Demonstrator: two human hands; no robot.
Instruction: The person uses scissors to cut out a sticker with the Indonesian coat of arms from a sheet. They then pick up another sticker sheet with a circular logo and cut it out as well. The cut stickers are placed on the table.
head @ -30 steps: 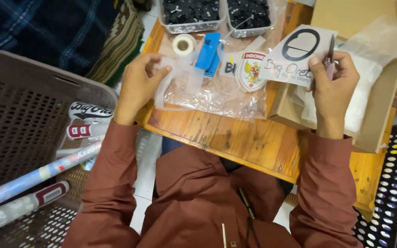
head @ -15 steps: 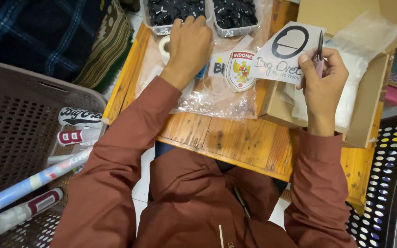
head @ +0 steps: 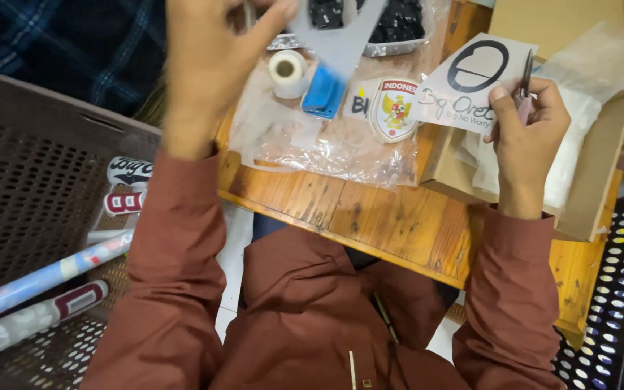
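Above the worktop [head: 370, 217], the left hand [head: 207, 65] pinches a grey sheet [head: 341, 36]; the right hand [head: 525, 137] grips a printed sheet [head: 471, 87] and tweezers [head: 525, 83]. Loose, either sheet could probably slip onto the plastic bags [head: 305, 141].

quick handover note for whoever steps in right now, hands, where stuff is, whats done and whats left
Left hand: raised over the table's far edge, pinching a blurred grey sheet.
Right hand: holds a white printed sheet with a black ring logo and a slim pink-handled tool.
On the wooden table: tape roll, blue holder, shield-shaped sticker on clear plastic bags, open cardboard box.
Basket on the left holds rolled prints.
Done: both sheets in hand. Left: the logo sheet looks uncut.
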